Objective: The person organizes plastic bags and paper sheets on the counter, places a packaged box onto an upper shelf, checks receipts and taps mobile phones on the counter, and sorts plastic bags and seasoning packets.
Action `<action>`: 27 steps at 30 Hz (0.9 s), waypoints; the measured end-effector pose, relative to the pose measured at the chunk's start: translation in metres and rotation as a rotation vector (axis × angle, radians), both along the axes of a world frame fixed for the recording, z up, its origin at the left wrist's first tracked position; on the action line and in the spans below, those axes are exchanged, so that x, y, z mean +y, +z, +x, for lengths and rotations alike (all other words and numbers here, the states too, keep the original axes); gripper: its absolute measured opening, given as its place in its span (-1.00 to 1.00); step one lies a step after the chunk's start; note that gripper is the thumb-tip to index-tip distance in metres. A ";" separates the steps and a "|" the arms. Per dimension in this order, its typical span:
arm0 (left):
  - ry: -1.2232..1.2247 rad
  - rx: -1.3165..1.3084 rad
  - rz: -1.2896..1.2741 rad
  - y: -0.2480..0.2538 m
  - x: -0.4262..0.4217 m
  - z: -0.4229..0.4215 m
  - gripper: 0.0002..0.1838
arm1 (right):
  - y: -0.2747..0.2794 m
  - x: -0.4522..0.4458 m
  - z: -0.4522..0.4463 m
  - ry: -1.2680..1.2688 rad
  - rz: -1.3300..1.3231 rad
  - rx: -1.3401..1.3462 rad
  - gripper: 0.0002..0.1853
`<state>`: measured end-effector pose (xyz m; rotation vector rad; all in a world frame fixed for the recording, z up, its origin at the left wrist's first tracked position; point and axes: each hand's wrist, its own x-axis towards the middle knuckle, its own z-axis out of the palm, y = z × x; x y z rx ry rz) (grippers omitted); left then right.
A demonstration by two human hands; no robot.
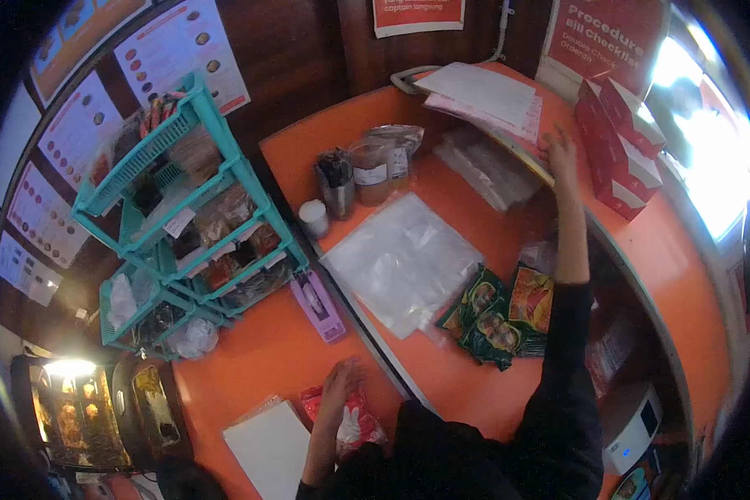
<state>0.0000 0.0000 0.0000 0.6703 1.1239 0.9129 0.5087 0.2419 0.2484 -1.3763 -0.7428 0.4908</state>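
Observation:
My right hand (561, 154) is stretched far forward at the edge of the raised orange ledge, close to a stack of white and pink papers (485, 96). Its fingers look spread, with nothing visible in them. Below that ledge lie clear plastic bags (487, 171). Near my body, my left hand (340, 390) hovers over or rests beside a red and white plastic packet (362, 423); I cannot tell if they touch. The left fingers are slightly blurred but look extended. White paper sheets (271, 450) lie just left of it.
Teal stacked baskets (217, 208) with packets stand left. A purple tape dispenser (317, 307), clear plastic sheets (404, 258) and green food packets (487, 321) lie on the orange counter (442, 379). Red boxes (617, 154) stand on the right ledge; below is a white printer-like device (633, 429).

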 end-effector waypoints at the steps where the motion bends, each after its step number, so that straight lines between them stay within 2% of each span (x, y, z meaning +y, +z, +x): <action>1: -0.048 -0.039 0.017 0.012 0.011 0.021 -0.23 | -0.006 -0.019 -0.019 -0.046 0.091 -0.292 -0.54; 2: -0.094 -0.078 0.033 0.024 0.021 0.041 -0.22 | -0.012 -0.038 -0.041 -0.088 0.180 -0.584 -0.69; 3: -0.043 0.009 0.097 0.031 0.067 0.073 -0.21 | -0.014 -0.031 -0.056 -0.012 0.258 -0.605 -0.75; 4: 0.009 0.077 0.117 0.038 0.079 0.097 -0.19 | -0.016 -0.045 -0.078 0.078 0.293 -0.644 -0.80; 5: 0.006 0.075 0.108 0.033 0.089 0.118 -0.19 | -0.027 -0.058 -0.097 0.234 0.181 -0.665 -0.80; 6: 0.145 0.261 0.177 0.018 0.102 0.135 -0.20 | -0.039 -0.069 -0.110 0.389 0.068 -0.679 -0.80; 8: 0.288 0.448 0.251 -0.018 0.121 0.146 -0.21 | -0.102 -0.062 -0.114 0.627 -0.243 -0.781 -0.75; 9: 0.331 0.614 0.460 -0.039 0.125 0.148 -0.22 | -0.149 -0.052 -0.112 0.497 -0.254 -0.921 -0.69; 11: 0.389 0.783 0.666 -0.042 0.125 0.149 -0.21 | -0.223 -0.040 -0.107 0.326 -0.349 -1.139 -0.56; 13: 0.187 0.702 0.804 -0.006 0.114 0.142 -0.26 | -0.248 -0.037 -0.099 0.291 -0.421 -1.217 -0.49; 14: 0.197 0.708 0.802 0.005 0.113 0.140 -0.26 | -0.255 -0.038 -0.093 0.419 -0.409 -1.037 -0.51; 15: 0.140 0.562 0.727 0.016 0.111 0.138 -0.28 | -0.260 -0.039 -0.089 0.544 -0.401 -0.853 -0.53; 16: 0.082 0.415 0.644 0.024 0.107 0.136 -0.29 | -0.252 -0.042 -0.088 0.557 -0.407 -0.850 -0.53; 17: 0.083 0.418 0.635 0.033 0.102 0.136 -0.29 | -0.242 -0.046 -0.083 0.631 -0.624 -0.817 -0.56; 18: 0.080 0.289 0.568 0.042 0.100 0.136 -0.30 | -0.232 -0.049 -0.079 0.695 -0.838 -0.777 -0.58; 19: 0.074 0.158 0.501 0.046 0.098 0.137 -0.31 | -0.230 -0.055 -0.074 0.693 -0.842 -0.775 -0.58; 21: 0.045 0.092 0.443 0.042 0.092 0.137 -0.33 | -0.228 -0.072 -0.062 0.661 -0.678 -0.563 -0.70; 22: 0.022 0.029 0.385 0.039 0.086 0.137 -0.35 | -0.232 -0.076 -0.058 0.654 -0.690 -0.559 -0.70; 24: 0.019 -0.031 0.380 0.034 0.070 0.137 -0.38 | -0.239 -0.079 -0.054 0.626 -0.376 -0.546 -0.75; 25: 0.025 -0.083 0.390 0.032 0.065 0.136 -0.40 | -0.224 -0.082 -0.064 0.627 -0.374 -0.550 -0.75; 26: 0.030 -0.083 0.396 0.029 0.058 0.135 -0.40 | -0.210 -0.088 -0.076 0.621 -0.246 -0.569 -0.73; 27: 0.136 -0.037 0.481 0.024 0.049 0.134 -0.40 | -0.190 -0.094 -0.093 0.614 -0.118 -0.582 -0.70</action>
